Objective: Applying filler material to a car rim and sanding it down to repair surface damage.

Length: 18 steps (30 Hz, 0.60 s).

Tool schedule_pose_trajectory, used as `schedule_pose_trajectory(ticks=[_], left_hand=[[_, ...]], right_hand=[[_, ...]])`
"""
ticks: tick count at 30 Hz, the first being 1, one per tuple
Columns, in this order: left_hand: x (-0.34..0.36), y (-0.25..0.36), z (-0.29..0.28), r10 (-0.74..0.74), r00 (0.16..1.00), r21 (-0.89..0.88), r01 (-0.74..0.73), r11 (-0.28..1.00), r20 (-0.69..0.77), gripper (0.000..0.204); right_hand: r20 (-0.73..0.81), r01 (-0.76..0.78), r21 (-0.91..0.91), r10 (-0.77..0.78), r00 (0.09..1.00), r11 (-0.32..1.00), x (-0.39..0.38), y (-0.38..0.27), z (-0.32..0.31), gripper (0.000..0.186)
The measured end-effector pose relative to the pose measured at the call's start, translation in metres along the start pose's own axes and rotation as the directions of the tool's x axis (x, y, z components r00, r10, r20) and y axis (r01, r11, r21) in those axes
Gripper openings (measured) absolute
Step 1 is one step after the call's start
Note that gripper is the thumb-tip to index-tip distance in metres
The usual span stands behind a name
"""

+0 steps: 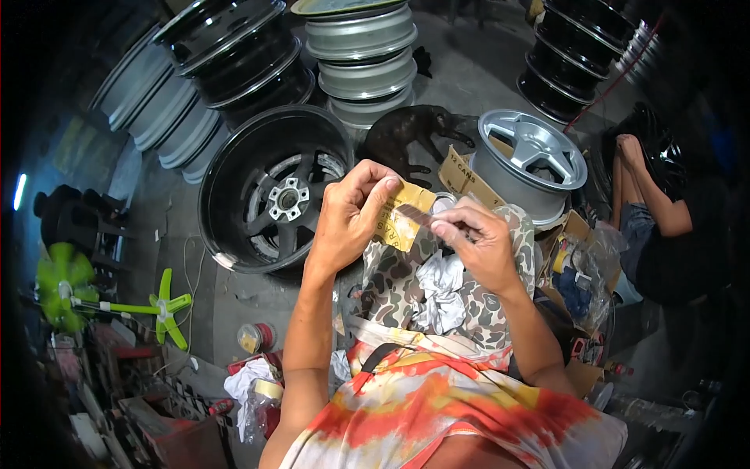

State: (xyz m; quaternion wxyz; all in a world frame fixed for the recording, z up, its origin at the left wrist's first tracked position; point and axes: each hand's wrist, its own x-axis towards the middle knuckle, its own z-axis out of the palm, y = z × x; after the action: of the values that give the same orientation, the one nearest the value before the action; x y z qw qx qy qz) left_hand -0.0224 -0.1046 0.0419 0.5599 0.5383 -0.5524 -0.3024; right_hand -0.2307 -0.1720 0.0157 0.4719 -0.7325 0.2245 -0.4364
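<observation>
A piece of sandpaper (400, 235) with a yellow printed backing is held up in front of me. My left hand (344, 215) pinches its upper left edge between thumb and fingers. From the other side, my right hand (478, 238) has thumb and fingers closed at a narrow brown strip (413, 214) lying across the yellow face. Whether that strip is a folded part of the sheet or a separate piece, I cannot tell. Beneath my hands, a white rag (441, 291) rests on my camouflage-clad lap. Left of the sandpaper a black wheel rim (226, 168) lies face down.
A silver wheel rim (512, 173) stands right, beside a cardboard box (462, 173). Beyond my hands lies a black cat (394, 137). Rims are stacked behind (363, 74). A green-bladed fan (164, 305) is at left; another person's arm (656, 191) shows at right.
</observation>
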Motion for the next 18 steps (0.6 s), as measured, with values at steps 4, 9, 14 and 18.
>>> schedule_pose_trajectory(ticks=[4, 9, 14, 18], left_hand=[[-0.005, -0.003, 0.001, 0.023, 1.0, 0.027, -0.023, 0.999, -0.006, 0.018], [-0.003, -0.007, 0.008, -0.005, 0.999, -0.025, 0.004, 1.0, -0.034, 0.016], [0.009, -0.027, 0.006, -0.038, 0.993, -0.109, 0.026, 0.994, -0.114, 0.02], [0.001, -0.117, -0.001, -0.165, 0.978, 0.132, 0.182, 0.974, -0.126, 0.023]], right_hand=[[0.115, -0.057, -0.029, 0.06, 0.992, 0.998, -0.006, -0.003, -0.002, 0.009], [0.029, -0.046, 0.013, 0.046, 0.999, 0.999, -0.005, 0.008, -0.003, 0.009], [0.134, -0.18, 0.15, 0.16, 0.978, 0.972, -0.017, 0.013, -0.022, 0.009], [-0.03, -0.285, 0.28, 0.305, 0.952, 0.917, -0.03, 0.031, -0.055, 0.009]])
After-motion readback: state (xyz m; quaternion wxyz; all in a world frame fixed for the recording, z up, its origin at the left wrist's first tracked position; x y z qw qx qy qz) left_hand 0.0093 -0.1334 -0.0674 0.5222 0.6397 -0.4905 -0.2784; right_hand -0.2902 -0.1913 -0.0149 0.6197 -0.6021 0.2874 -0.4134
